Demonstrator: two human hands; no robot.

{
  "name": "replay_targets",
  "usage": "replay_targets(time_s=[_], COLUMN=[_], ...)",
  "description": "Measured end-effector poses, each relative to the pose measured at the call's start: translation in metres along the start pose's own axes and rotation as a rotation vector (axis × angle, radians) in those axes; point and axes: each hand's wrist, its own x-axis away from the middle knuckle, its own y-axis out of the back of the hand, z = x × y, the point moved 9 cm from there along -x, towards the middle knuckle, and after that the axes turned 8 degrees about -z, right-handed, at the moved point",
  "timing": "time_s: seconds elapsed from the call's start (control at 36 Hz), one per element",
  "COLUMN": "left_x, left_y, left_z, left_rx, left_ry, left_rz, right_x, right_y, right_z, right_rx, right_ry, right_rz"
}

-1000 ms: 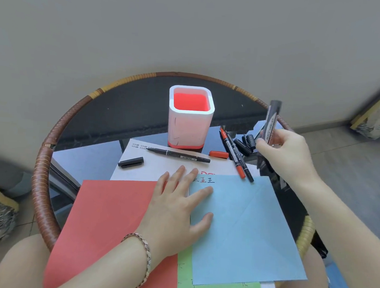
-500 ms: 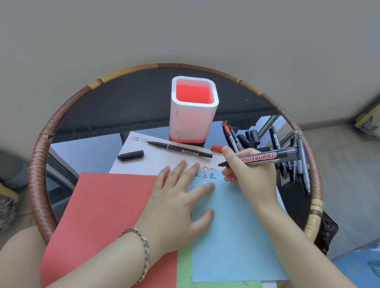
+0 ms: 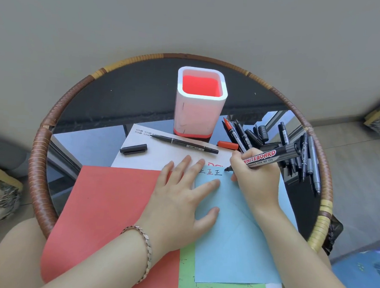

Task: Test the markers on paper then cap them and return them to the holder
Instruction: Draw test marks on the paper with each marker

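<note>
Right hand [image 3: 254,183] pinches whiteboard marker [image 3: 270,158] low on barrel, tip at blue paper [image 3: 234,235]. Left hand [image 3: 181,201] flat, pressing sheets. Marker looks light, rigid, smooth; grip near tip.

Holder [image 3: 199,113]: behind your papers [image 3: 114,206].
Loose markers [image 3: 295,148]: heaped right of the holder.
Your left hand [image 3: 181,201]: flat on the papers.
Whiteboard marker [image 3: 270,157]: in your right hand [image 3: 255,183], right of your left.
</note>
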Motion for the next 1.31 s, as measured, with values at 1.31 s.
replay_targets(time_s=[1.31], left_x=[0.0], left_y=[0.0], left_z=[0.0], left_rx=[-0.031], left_ry=[-0.006], left_rz=[-0.007], right_x=[-0.004], right_y=[0.028], right_z=[-0.006], right_rx=[0.142], right_ry=[0.058], right_rz=[-0.109])
